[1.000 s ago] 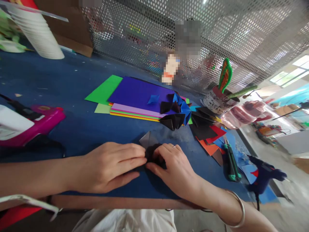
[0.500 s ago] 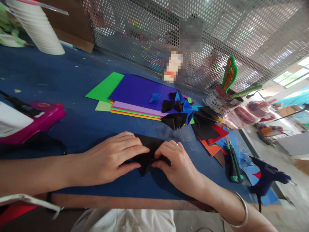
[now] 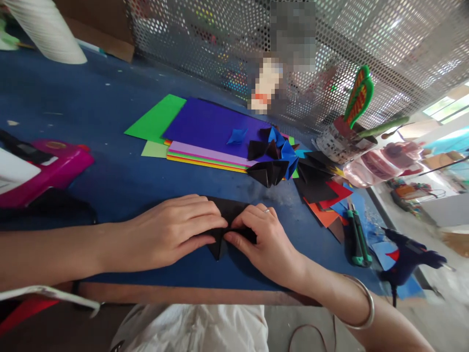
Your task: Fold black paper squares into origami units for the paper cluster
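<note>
Both forearms converge, left hand flat, right hand with fingers curled

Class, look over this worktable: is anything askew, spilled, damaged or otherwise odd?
Two things. The green sheet juts out at an angle from under the purple sheet, out of line with the stack. The glue gun lies at the table's right edge, its nozzle seemingly pointing past it. I see no spill or damage.
</note>
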A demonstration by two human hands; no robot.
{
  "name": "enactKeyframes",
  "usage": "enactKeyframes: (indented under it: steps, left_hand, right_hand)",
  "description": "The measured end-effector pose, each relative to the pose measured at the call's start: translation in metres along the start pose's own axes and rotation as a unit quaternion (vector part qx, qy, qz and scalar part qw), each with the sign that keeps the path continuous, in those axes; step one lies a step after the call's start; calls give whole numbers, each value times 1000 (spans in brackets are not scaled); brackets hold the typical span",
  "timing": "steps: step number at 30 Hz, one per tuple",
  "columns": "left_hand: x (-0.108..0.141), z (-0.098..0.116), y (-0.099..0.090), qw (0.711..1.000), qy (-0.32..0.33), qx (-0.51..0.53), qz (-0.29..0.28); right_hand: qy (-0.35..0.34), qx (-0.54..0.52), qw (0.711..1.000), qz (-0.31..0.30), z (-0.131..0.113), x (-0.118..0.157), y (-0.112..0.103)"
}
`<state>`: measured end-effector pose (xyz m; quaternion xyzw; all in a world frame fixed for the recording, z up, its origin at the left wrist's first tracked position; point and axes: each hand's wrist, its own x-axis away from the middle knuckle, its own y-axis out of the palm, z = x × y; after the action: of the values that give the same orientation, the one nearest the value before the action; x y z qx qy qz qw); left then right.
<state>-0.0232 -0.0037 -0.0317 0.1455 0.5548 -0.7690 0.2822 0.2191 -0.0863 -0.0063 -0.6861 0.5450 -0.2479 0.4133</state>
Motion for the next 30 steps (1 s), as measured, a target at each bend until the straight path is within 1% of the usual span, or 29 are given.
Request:
enactKeyframes:
  steps: [4,9,12,14,16,23,30]
  left_hand:
    - [-1,0,0,1000,17,-14,9]
    - [-2,5,-1,998,28,-57,28]
    - [-1,10,-2,995,55,-74,35]
    - [0,14,-3,993,87,-69,27]
    - [2,18,-4,993,103,-62,19]
    - [9,28,-13,989,113,-92,-13]
    - [8,30,-11,992,109,-55,-28]
  right_hand:
    - [-9,13,1000,10,1,0,2]
    - [-11,33,999,1,0,-1,3]
    - [-13,37,999,-1,-1,-1,3]
    - [-12,38,999,-2,-1,-1,3]
    - [-13,37,999,-1,-1,-1,3]
    - [-15,30,999,8,0,0,2]
    - [-12,39,999,10,-2,1,6]
